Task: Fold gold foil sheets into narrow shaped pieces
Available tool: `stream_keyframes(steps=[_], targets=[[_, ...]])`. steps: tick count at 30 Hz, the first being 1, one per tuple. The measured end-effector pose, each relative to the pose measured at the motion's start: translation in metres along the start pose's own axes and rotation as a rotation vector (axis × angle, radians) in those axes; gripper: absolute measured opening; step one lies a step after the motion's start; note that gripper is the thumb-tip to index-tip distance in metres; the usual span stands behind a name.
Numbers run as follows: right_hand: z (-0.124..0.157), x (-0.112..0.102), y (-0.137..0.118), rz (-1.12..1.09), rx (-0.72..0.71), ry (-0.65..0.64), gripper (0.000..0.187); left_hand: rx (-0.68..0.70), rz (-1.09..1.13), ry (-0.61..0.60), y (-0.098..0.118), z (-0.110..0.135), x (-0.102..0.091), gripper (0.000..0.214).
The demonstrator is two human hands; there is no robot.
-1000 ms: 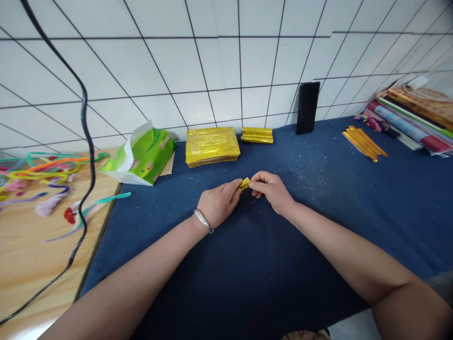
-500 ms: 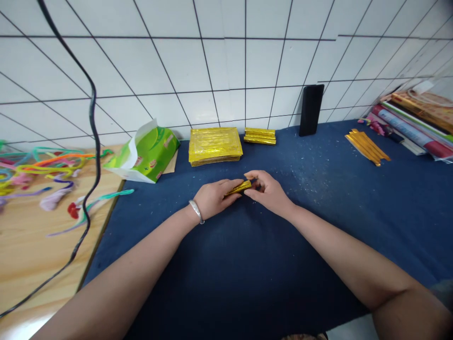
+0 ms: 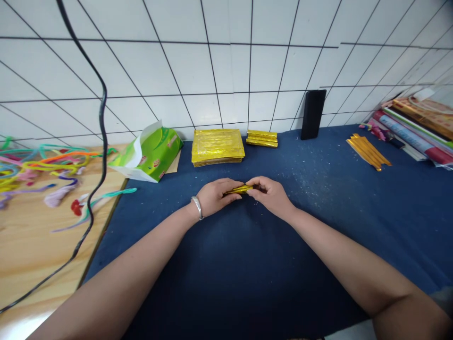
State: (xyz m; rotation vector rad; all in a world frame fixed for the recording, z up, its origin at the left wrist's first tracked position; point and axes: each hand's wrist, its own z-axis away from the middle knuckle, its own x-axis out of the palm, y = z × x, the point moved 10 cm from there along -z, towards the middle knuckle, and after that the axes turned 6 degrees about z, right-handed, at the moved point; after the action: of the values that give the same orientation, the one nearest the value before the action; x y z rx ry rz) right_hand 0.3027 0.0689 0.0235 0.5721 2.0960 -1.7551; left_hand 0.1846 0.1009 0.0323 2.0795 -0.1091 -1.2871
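Head view, landmark: the gold stack.

Item, one gold piece: lying between the two hands, in front of the stack and a little to its right; fingers are hiding its ends, and I cannot tell whether it is touching the cloth.

Item, left hand: partly closing, fingers over the far side and thumb along the near side, holding the piece's left part.

Item, right hand: curling, thumb and fingertips nearly meeting, gripping the right end.

Handling, in my judgement: the piece is looking light, thin and creased, like foil-faced paper; stiff along its folds, soft across them, slightly slick on the shiny face, and easily dented or torn. The ends and folded edges are offering the best hold, with a light pinch; squeezing the middle would be risking a crush.

Items standing or lying around: a gold bundle, sitting just right of the stack; a black slab, leaning on the wall farther right; gold strips, lying well to the right; a green bag, sitting just left of the stack.
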Motion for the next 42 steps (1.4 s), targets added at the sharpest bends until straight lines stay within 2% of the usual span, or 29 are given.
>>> stream_keyframes(steps=[10, 17, 26, 33, 42], targets=[[0.002, -0.001, -0.003, -0.007, 0.024, -0.013, 0.017, 0.009, -0.039, 0.019, -0.001, 0.0, 0.002, 0.041], [0.001, -0.002, -0.008, 0.059, -0.041, 0.006, 0.016, 0.019, 0.005, 0.021, 0.001, 0.0, 0.001, 0.041], [0.0, -0.01, -0.01, 0.124, -0.032, 0.065, 0.013, -0.072, 0.222, 0.143, -0.017, 0.003, -0.02, 0.031], [0.004, -0.001, -0.032, 0.229, -0.213, 0.012, 0.015, -0.04, 0.253, 0.135, -0.011, 0.003, -0.018, 0.024], [0.005, -0.003, -0.032, 0.218, -0.253, 0.048, 0.012, -0.049, 0.341, 0.143, -0.012, 0.002, -0.018, 0.02]])
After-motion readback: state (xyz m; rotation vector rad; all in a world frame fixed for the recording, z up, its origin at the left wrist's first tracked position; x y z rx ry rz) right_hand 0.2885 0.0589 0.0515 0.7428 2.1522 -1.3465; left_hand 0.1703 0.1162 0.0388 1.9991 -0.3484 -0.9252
